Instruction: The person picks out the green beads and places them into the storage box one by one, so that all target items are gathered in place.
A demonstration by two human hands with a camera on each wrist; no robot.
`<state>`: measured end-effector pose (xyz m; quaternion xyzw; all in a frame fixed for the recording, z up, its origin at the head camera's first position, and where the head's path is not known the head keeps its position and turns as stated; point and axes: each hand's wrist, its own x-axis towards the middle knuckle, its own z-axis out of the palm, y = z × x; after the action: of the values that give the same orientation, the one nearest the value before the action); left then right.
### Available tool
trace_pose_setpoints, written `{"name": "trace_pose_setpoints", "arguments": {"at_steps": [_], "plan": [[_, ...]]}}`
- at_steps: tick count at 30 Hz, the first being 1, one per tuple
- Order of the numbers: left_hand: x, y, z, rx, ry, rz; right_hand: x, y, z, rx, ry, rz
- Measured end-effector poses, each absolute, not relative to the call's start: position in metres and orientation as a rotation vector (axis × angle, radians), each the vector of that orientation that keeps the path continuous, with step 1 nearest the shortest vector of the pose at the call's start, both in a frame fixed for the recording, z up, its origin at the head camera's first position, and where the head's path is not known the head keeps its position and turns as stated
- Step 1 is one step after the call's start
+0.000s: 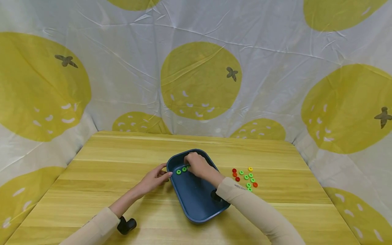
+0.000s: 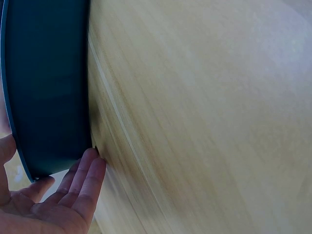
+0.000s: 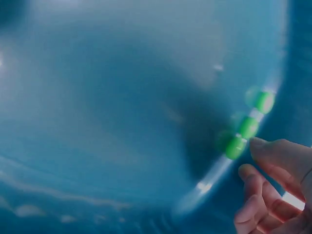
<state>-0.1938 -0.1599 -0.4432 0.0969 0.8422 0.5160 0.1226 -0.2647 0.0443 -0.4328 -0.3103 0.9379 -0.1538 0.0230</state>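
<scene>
A dark blue tray (image 1: 196, 200) stands at an angle on the wooden table. My left hand (image 1: 156, 178) holds its left rim, thumb at the top edge and fingers against the outer wall (image 2: 48, 87). Inside the tray, my right hand (image 1: 199, 165) reaches to the far end. Its thumb and index finger are slightly apart beside a row of small green ring-shaped beads (image 3: 249, 127). The thumb tip lies right by the nearest bead (image 3: 236, 147), with nothing visible between the fingers. In the head view this hand partly hides the row, where green beads (image 1: 179, 172) show to its left.
Right of the tray lie several loose ring-shaped beads: green (image 1: 246, 177), red (image 1: 237, 179), orange (image 1: 255, 184) and yellow (image 1: 250, 169). The wooden table (image 1: 122, 149) ends at a patterned cloth (image 1: 202, 81) behind. A black wrist device (image 1: 126, 225) hangs under the left sleeve.
</scene>
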Motion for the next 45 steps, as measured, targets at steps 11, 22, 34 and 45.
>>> {"name": "trace_pose_setpoints", "arguments": {"at_steps": [11, 22, 34, 45], "plan": [[-0.194, -0.161, -0.445, 0.292, 2.459, 1.506, -0.274, 0.062, -0.398, -0.843, 2.595, -1.153], [-0.193, -0.157, -0.444, 0.294, 2.461, 1.511, -0.264, 0.126, -0.381, -0.597, 2.428, -1.430], [-0.195, -0.161, -0.443, 0.295, 2.490, 1.475, -0.244, 0.224, -0.398, -0.404, 2.569, -1.324], [-0.193, -0.160, -0.444, 0.288, 2.481, 1.479, -0.245, 0.251, -0.444, -0.392, 2.855, -1.071]]}}
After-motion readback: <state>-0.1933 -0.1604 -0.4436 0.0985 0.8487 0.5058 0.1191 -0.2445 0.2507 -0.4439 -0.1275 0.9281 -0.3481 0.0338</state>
